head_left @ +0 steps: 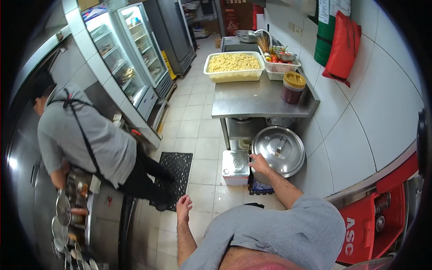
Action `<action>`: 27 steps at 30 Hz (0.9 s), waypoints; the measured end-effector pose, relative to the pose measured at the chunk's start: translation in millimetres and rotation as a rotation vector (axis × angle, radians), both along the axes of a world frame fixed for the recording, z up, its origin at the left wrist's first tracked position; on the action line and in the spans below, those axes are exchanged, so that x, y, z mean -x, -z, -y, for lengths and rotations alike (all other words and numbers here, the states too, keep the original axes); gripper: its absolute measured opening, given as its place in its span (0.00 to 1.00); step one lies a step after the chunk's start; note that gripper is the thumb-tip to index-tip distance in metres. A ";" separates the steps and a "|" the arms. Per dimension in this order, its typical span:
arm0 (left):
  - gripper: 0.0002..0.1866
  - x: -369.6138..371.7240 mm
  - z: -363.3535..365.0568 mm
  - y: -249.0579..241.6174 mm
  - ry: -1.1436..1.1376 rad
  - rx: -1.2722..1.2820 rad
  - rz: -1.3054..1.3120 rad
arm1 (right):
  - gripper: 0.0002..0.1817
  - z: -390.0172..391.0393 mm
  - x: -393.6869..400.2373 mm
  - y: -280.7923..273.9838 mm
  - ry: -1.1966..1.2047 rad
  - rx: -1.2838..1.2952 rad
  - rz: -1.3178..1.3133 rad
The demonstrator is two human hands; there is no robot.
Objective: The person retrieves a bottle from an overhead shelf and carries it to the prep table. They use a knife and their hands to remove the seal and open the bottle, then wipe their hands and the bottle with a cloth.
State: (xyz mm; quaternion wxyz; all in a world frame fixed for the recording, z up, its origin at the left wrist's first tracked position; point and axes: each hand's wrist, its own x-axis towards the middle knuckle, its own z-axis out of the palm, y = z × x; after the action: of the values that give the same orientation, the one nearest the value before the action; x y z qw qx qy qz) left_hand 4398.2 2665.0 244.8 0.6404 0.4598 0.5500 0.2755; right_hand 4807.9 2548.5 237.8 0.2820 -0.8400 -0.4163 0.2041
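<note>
My right hand (258,163) reaches out over the left edge of a large pot with a shiny metal lid (284,148), its fingers apart and nothing in them. The lid's handle (281,145) stands to the right of my fingertips. Just left of this hand, a square metal tin (235,164) rests on the floor. My left hand (183,208) hangs over the tiles near the black rubber mat (175,173), fingers loosely curled but apart, holding nothing.
A steel table (252,100) carries a white tub of noodles (235,77), a yellow-lidded jar (293,87) and a vegetable basket (282,67). A co-worker (90,130) stands at the left counter. A red crate (357,229) sits at lower right. Glass-door fridges (143,45) line the left.
</note>
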 end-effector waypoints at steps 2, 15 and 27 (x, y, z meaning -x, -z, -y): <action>0.18 -28.9 -53.2 -28.0 0.088 -0.039 -0.001 | 0.33 -29.7 -23.1 1.3 0.167 -0.068 -0.039; 0.17 -157.6 -331.4 -40.7 0.259 -0.053 0.119 | 0.44 -238.5 -146.9 -9.0 0.984 -0.393 0.073; 0.18 -247.9 -590.6 -41.2 0.268 0.021 0.058 | 0.43 -301.2 -186.0 -3.8 1.781 -0.096 -0.043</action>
State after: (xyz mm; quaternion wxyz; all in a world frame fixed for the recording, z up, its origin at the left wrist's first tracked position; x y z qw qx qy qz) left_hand 4646.2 3255.6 286.0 0.6918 0.5144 0.4677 0.1950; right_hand 4993.9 2849.7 241.6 0.3787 -0.8350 0.3882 -0.0929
